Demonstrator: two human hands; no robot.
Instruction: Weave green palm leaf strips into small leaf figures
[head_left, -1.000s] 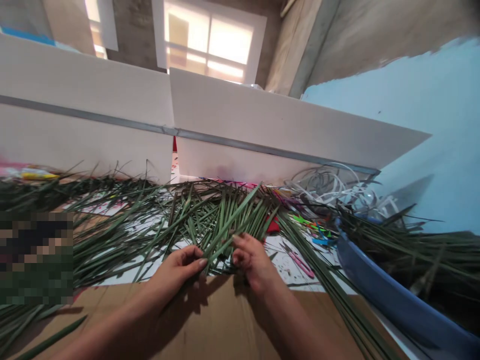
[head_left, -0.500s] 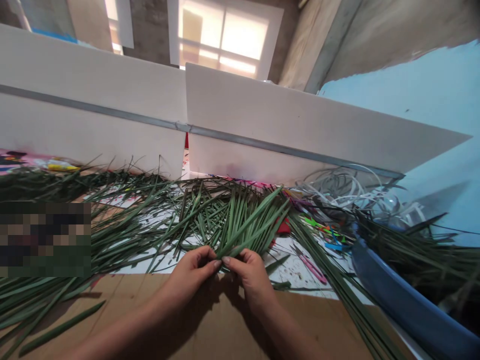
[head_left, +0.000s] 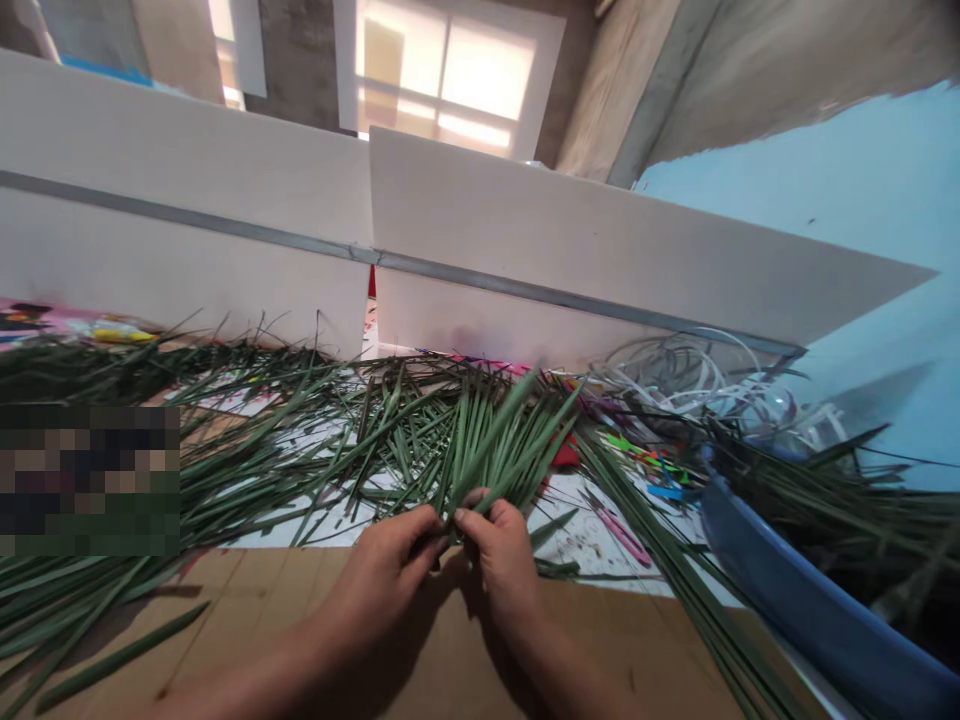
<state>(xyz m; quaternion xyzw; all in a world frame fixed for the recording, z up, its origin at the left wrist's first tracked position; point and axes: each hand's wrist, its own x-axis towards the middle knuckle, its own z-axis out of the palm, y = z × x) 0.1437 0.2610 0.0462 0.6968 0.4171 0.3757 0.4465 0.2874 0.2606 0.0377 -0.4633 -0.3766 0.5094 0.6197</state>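
My left hand (head_left: 391,565) and my right hand (head_left: 501,555) meet at the near middle of the table, fingertips together, both pinching the near end of a bunch of long green leaf strips (head_left: 495,440). The bunch fans out away from me, slightly raised above the table. Both hands hover over a brown cardboard sheet (head_left: 247,610) at the table's near edge. More loose green strips (head_left: 247,450) lie spread across the table to the left and behind the bunch.
A blue tub (head_left: 810,610) filled with leaves stands at the right. Pink scissors (head_left: 619,530) and coloured bits lie beside it, with white coiled strips (head_left: 690,375) behind. White divider panels (head_left: 525,250) close off the far side. A blurred patch sits at the left.
My hands have drawn together from a small gap to touching fingertips. The bunch of strips has gathered tighter and lifted slightly. The view has shifted a little to the left.
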